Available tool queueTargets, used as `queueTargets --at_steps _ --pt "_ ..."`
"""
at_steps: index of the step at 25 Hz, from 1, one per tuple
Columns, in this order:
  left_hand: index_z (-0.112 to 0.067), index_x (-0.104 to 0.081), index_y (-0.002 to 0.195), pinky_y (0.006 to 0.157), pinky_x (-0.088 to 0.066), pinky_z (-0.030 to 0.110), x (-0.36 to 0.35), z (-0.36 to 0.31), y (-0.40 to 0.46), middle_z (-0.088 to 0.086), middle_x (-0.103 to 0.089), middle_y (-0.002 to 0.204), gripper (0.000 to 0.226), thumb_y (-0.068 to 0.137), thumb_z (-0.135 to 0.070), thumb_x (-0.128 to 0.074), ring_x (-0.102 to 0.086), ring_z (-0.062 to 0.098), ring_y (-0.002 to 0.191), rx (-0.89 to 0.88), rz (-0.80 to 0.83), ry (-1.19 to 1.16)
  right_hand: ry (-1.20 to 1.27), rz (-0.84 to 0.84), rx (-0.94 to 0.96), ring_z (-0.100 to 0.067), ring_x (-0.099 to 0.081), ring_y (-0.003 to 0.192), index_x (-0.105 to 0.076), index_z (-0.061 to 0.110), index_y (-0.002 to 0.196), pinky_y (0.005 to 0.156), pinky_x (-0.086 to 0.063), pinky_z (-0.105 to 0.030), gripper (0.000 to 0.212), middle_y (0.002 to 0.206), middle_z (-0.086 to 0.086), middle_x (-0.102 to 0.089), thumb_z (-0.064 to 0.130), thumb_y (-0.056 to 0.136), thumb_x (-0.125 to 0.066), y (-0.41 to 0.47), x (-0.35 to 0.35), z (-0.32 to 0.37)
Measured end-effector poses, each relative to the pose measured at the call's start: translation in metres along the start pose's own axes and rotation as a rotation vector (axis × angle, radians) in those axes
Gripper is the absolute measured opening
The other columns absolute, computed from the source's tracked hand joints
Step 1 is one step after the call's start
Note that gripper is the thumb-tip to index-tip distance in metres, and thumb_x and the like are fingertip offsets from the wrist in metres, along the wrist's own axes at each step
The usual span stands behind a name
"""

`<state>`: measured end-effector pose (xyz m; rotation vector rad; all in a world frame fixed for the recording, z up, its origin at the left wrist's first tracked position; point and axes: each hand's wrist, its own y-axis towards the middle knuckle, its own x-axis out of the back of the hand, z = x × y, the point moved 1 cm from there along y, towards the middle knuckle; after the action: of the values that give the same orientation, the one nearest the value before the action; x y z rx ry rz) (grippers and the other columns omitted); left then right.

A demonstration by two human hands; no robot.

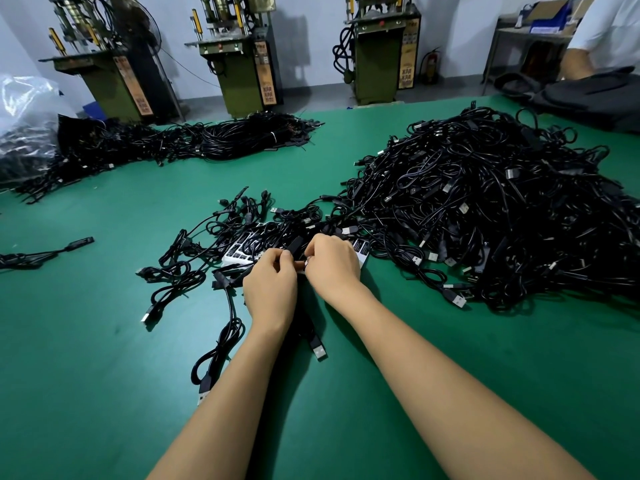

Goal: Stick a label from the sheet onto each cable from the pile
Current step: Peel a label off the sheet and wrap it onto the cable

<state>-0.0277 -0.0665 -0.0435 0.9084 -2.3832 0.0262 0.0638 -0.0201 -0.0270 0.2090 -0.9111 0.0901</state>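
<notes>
A big pile of black USB cables (pixel 485 209) covers the right of the green table (pixel 104 341). A white label sheet (pixel 242 252) with black labels lies under loose cables at the centre. My left hand (pixel 270 289) and my right hand (pixel 332 265) meet just in front of the sheet, fingers curled. Between them they hold a black cable part (pixel 296 245), whose USB plug (pixel 318 349) trails down between my wrists. My right fingertips pinch something small and pale at that cable; I cannot tell if it is a label.
A spread of loose cables (pixel 187 268) lies left of my hands. Coiled cable bundles (pixel 242 136) and a plastic bag (pixel 24 109) sit at the far left. One cable (pixel 45 252) lies at the left edge. Green machines (pixel 239 57) stand behind; a person (pixel 595 39) is at the far right.
</notes>
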Motion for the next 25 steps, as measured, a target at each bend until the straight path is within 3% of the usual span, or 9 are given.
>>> queueTargets --at_steps 4,8,11,13,17,21,25 --pt "-0.026 -0.064 0.088 0.058 -0.032 0.022 0.0 0.0 0.001 -0.014 -0.067 0.077 0.021 0.095 -0.031 -0.045 -0.058 0.015 0.081 -0.018 0.008 0.002 0.04 -0.011 0.039 -0.03 -0.048 0.111 -0.062 0.015 0.106 0.09 -0.039 -0.036 0.018 0.115 -0.009 -0.058 0.011 0.092 -0.053 -0.008 0.005 0.004" --pt "-0.024 -0.062 0.085 0.068 -0.041 0.031 0.002 -0.001 -0.002 -0.012 -0.071 0.075 0.021 0.096 -0.029 -0.044 -0.063 0.013 0.082 -0.021 0.017 -0.077 0.285 -0.073 0.016 -0.022 -0.058 0.097 -0.066 0.018 0.092 0.087 -0.046 -0.033 0.01 0.103 -0.004 -0.063 0.011 0.09 -0.059 -0.019 0.031 -0.007" --pt "-0.024 -0.058 0.083 0.072 -0.049 0.035 0.003 -0.006 -0.009 -0.008 -0.07 0.074 0.021 0.099 -0.025 -0.045 -0.065 0.016 0.077 -0.101 0.056 -0.219 0.64 -0.061 -0.078 -0.001 -0.059 0.072 -0.065 0.018 0.082 0.069 -0.047 -0.017 0.014 0.079 0.006 -0.063 0.005 0.086 -0.064 -0.026 0.063 -0.031" --pt "-0.021 -0.057 0.085 0.062 -0.051 0.032 -0.004 -0.014 -0.019 -0.004 -0.07 0.076 0.019 0.1 -0.021 -0.044 -0.064 0.015 0.071 -0.123 0.16 -0.32 0.825 -0.06 -0.16 0.002 -0.056 0.065 -0.064 0.019 0.081 0.055 -0.041 -0.006 0.015 0.076 0.006 -0.062 0.004 0.086 -0.065 -0.034 0.078 -0.05" --pt "-0.018 -0.057 0.087 0.047 -0.037 0.024 -0.031 -0.029 -0.04 -0.004 -0.067 0.075 0.019 0.099 -0.013 -0.043 -0.046 0.011 0.049 -0.114 0.429 -0.356 0.927 -0.161 -0.267 -0.006 -0.056 0.068 -0.065 0.022 0.082 0.058 -0.041 -0.016 0.013 0.076 0.007 -0.063 0.01 0.087 -0.066 -0.048 0.085 -0.084" --pt "-0.013 -0.061 0.095 0.043 -0.038 0.02 -0.035 -0.03 -0.045 -0.002 -0.07 0.08 0.018 0.1 -0.01 -0.044 -0.045 0.006 0.046 -0.143 0.586 -0.316 1.01 -0.259 -0.215 0.0 -0.055 0.058 -0.064 0.017 0.079 0.051 -0.04 -0.01 0.014 0.072 0.006 -0.063 0.004 0.085 -0.065 -0.05 0.079 -0.089" --pt "-0.015 -0.063 0.098 0.043 -0.041 0.019 -0.032 -0.03 -0.043 -0.002 -0.073 0.083 0.018 0.098 -0.007 -0.046 -0.048 0.006 0.05 -0.165 0.646 -0.322 0.952 -0.354 -0.179 -0.001 -0.056 0.059 -0.065 0.016 0.075 0.06 -0.046 -0.016 0.015 0.069 0.005 -0.063 0.003 0.083 -0.066 -0.055 0.059 -0.084"
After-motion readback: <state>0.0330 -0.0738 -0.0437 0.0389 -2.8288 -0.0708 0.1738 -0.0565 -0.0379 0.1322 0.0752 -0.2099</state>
